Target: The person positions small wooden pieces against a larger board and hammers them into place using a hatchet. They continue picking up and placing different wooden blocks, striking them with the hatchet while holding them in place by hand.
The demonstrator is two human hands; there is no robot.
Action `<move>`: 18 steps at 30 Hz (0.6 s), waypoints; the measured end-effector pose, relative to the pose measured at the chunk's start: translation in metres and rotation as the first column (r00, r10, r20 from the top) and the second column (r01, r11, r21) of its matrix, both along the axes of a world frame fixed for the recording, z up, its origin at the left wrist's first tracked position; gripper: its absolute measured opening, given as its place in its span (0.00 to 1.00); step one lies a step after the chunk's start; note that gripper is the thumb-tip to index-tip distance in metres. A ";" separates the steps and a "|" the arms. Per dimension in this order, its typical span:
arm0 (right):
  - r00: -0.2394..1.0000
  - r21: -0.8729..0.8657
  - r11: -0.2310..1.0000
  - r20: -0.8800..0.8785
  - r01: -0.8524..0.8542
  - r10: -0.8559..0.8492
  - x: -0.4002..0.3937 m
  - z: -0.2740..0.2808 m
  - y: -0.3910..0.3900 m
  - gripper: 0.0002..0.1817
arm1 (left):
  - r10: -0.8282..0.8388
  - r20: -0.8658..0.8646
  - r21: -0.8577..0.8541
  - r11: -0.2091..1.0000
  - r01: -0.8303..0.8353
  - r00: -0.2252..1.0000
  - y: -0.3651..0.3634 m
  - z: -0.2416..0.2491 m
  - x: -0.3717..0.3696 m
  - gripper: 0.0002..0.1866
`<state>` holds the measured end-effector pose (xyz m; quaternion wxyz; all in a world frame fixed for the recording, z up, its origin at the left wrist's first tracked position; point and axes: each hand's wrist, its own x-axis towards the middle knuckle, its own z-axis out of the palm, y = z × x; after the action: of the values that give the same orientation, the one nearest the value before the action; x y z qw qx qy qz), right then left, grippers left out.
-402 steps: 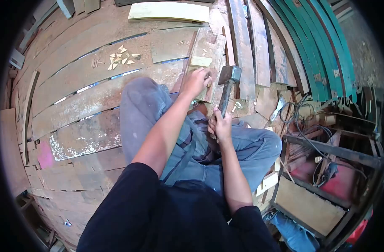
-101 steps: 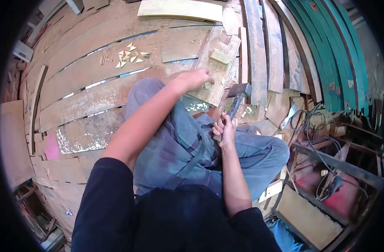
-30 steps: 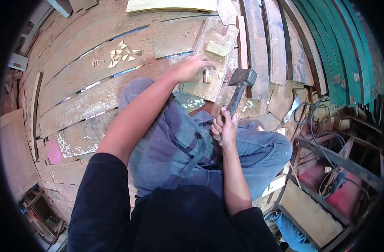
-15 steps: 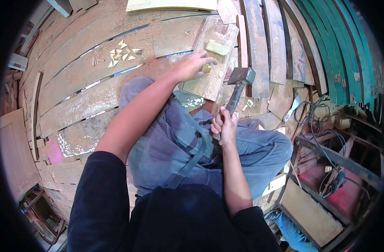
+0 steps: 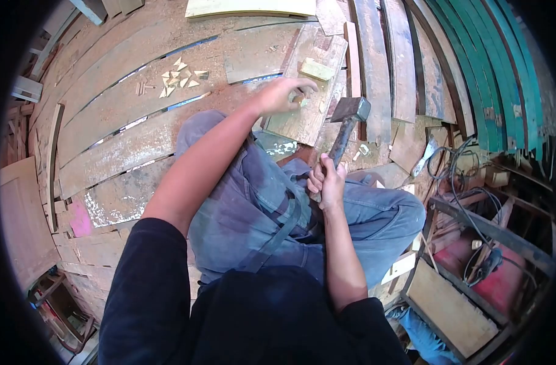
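Observation:
My right hand (image 5: 328,181) is wrapped round the handle of a hammer (image 5: 349,111), its dark, blocky metal head raised above my lap. Over a worn wooden board (image 5: 299,126) in front of my legs hovers my left hand (image 5: 282,96), slightly blurred, fingers apart and loosely curved. A small pale wood piece (image 5: 303,103) shows beside the thumb, between it and the fingers. Farther up the same board lies a pale yellowish wood block (image 5: 317,69), just beyond my left fingertips.
Several small wooden triangles (image 5: 179,77) lie on the plank floor to the left, beside thin sticks (image 5: 144,88). Long planks (image 5: 370,67) and green corrugated sheets (image 5: 472,67) are at right. A brush-like tool (image 5: 425,157), cables (image 5: 454,170) and a wooden-topped frame (image 5: 451,307) sit lower right.
My left fingers have lifted and spread slightly over the board, and the small wood piece appears a little lower beside the thumb. The hammer stays in nearly the same position.

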<state>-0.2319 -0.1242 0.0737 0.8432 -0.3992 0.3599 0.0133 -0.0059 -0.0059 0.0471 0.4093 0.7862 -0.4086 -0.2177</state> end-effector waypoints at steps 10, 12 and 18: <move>0.992 -0.115 0.987 0.042 -0.110 0.116 -0.003 -0.008 -0.001 0.17 | 0.072 -0.154 0.025 0.997 -0.069 0.985 0.000 -0.006 0.003 0.39; 0.987 -0.139 0.982 0.074 -0.128 0.139 -0.002 -0.004 0.004 0.17 | 0.064 -0.121 0.025 0.998 -0.061 0.991 0.003 -0.008 0.005 0.40; 0.968 -0.229 0.949 0.079 -0.214 0.238 0.007 0.013 0.024 0.22 | 0.119 -0.060 0.010 0.993 -0.119 0.991 0.018 -0.011 0.014 0.38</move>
<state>-0.2247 -0.1005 0.0866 0.8048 -0.5284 0.2659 0.0490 0.0081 0.0122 0.0365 0.4312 0.8036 -0.3478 -0.2178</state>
